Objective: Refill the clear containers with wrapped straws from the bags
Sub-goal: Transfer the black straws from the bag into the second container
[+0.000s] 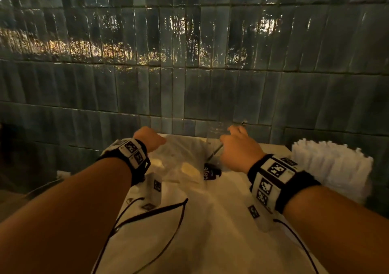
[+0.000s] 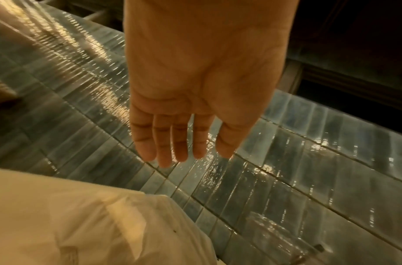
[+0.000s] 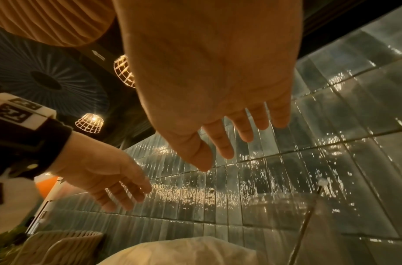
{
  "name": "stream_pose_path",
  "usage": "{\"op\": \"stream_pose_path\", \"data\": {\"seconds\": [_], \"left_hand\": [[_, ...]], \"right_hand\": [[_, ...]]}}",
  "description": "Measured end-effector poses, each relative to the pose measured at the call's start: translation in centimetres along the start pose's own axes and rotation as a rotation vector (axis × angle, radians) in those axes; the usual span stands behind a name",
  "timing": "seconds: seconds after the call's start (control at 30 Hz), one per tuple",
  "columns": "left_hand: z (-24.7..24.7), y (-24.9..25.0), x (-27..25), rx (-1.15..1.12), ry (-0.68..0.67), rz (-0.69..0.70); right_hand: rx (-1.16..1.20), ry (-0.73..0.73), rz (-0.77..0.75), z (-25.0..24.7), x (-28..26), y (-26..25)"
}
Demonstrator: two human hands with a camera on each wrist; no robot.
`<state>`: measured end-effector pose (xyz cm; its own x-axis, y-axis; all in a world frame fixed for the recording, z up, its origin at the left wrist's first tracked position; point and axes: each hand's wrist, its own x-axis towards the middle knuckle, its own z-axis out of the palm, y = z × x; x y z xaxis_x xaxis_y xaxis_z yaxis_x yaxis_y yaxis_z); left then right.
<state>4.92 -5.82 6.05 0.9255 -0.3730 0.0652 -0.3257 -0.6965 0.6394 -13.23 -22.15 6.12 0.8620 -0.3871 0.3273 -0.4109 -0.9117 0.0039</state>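
Observation:
In the head view my left hand [image 1: 150, 137] hovers over a crumpled clear plastic bag [image 1: 181, 157] on the white counter [image 1: 210, 221]. My right hand [image 1: 237, 145] is raised just in front of a clear container [image 1: 214, 138] at the wall, which has a thin dark stick [image 1: 214, 152] leaning in it. The left wrist view shows my left hand [image 2: 177, 152] with fingers straight and nothing in it, above the bag [image 2: 82, 224]. My right hand [image 3: 236, 143] is likewise spread and empty above the container [image 3: 284, 211]. A dense bunch of white wrapped straws [image 1: 330, 164] stands at the right.
A glossy grey-blue tiled wall [image 1: 189, 73] rises right behind the counter. Black cables [image 1: 160, 210] and tagged white tabs lie on the near part of the counter. A purple label [image 1: 211, 171] shows by the bag. Wire lamps [image 3: 90, 123] hang overhead.

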Motion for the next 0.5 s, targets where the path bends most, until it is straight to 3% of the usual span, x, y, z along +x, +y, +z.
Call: {"op": "stream_pose_path", "data": {"seconds": [0.2,0.4,0.5], "left_hand": [[3.7,-3.4,6.9,-0.087,0.041,-0.148],[6.8,-5.1,11.8,-0.091,-0.082,-0.177],[7.6,-5.6,13.5,-0.201,-0.138,-0.209]], "right_hand": [[0.042,-0.024,0.008,4.4,7.0,-0.7],[0.064,-0.018,0.105,8.4,11.5,0.8],[0.053,0.014,0.137,10.0,12.5,1.8]]}}
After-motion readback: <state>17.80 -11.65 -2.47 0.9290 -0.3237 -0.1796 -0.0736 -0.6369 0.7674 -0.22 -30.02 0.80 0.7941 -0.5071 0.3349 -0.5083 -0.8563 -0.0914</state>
